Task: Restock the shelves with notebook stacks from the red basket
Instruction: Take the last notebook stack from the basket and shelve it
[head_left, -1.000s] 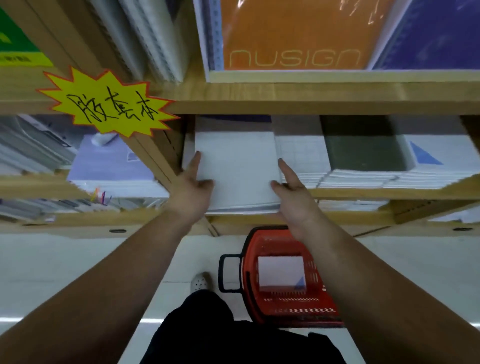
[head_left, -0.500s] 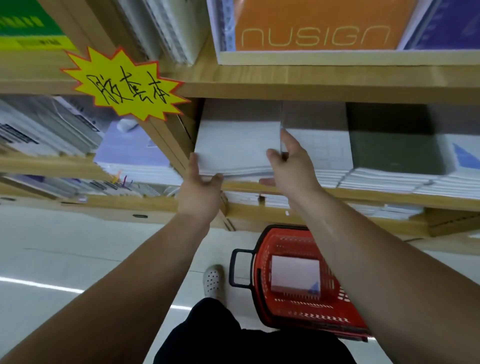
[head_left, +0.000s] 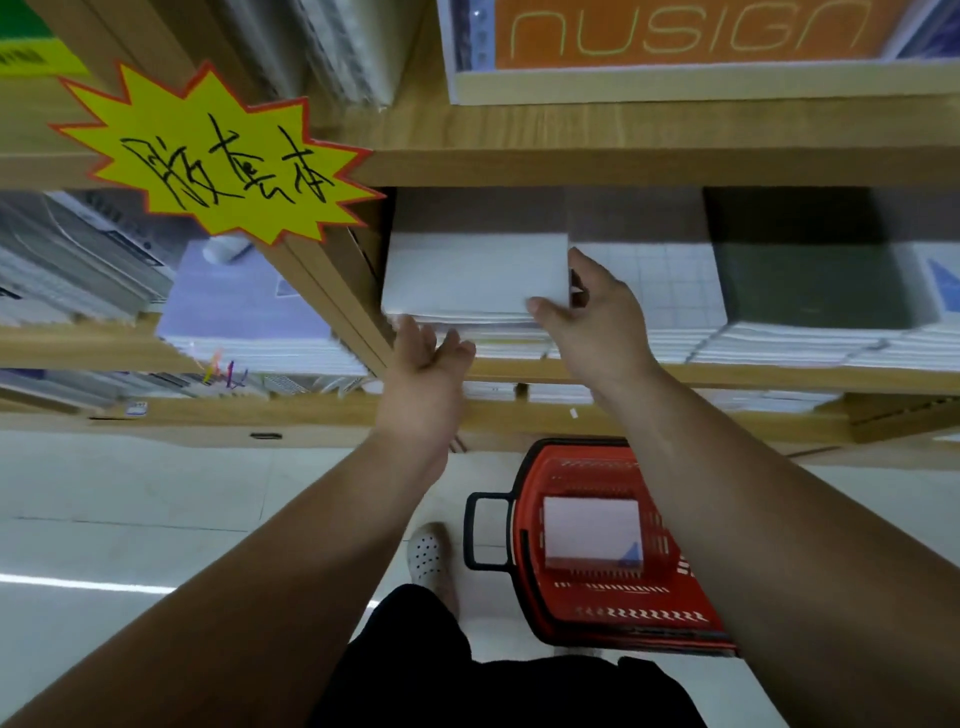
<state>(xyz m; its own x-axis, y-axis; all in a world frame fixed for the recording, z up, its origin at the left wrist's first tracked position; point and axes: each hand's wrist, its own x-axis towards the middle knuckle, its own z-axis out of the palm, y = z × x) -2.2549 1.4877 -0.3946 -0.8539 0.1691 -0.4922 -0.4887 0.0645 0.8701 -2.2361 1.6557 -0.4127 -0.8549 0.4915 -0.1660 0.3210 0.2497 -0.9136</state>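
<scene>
Wooden shelf (head_left: 675, 371) — notebook stack (head_left: 475, 275) between left hand (head_left: 423, 374) and right hand (head_left: 597, 317).

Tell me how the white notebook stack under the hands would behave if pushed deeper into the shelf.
The white notebook stack would probably slide as loose layers: separate edges show at its front. It looks fairly heavy, being many books thick. The right hand at its corner likely keeps the top covers from shifting.

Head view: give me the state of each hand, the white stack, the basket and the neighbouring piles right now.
White notebook stack: lying flat on the shelf.
Left hand: open, at the stack's front edge.
Right hand: open, against the stack's right corner.
Red basket: on the floor, one notebook inside.
Grid notebook pile: stacked flat, beside the stack.
</scene>
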